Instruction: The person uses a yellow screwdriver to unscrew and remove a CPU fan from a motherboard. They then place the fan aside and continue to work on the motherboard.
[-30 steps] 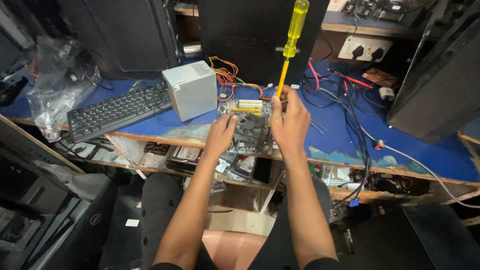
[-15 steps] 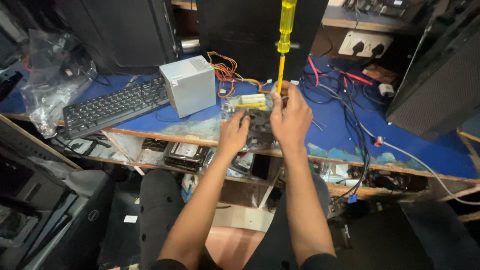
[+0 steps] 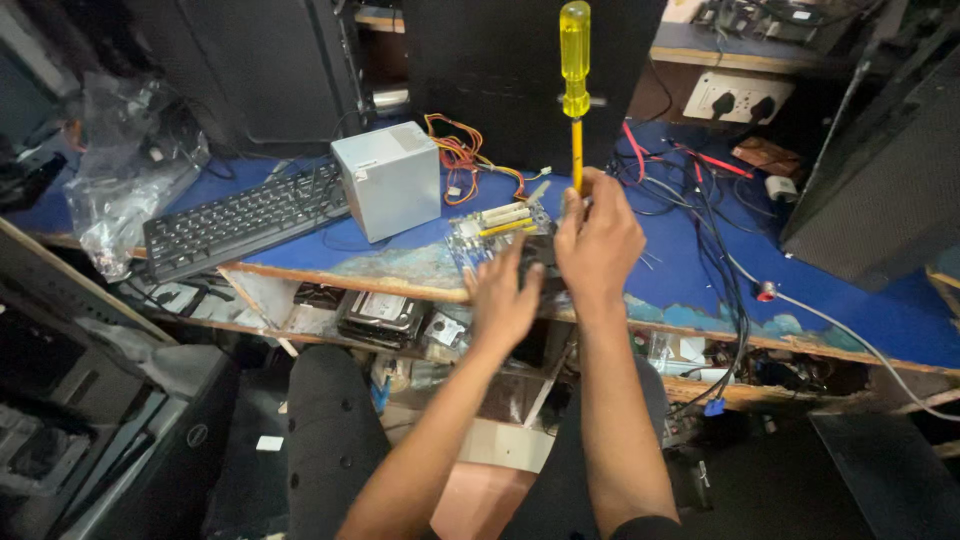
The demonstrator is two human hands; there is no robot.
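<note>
Far left we note a crumpled plastic bag, then a black keyboard and a grey power supply box on the blue bench. At centre, our left hand lies palm down, fingers spread, pressing flat on the circuit board at the bench's front edge. Forearm reaches up from below. Just right, our right hand is clenched around the lower shaft of the yellow screwdriver, held upright, handle topmost, tip hidden behind the fingers over the board. Tangled cables lie further right.
</note>
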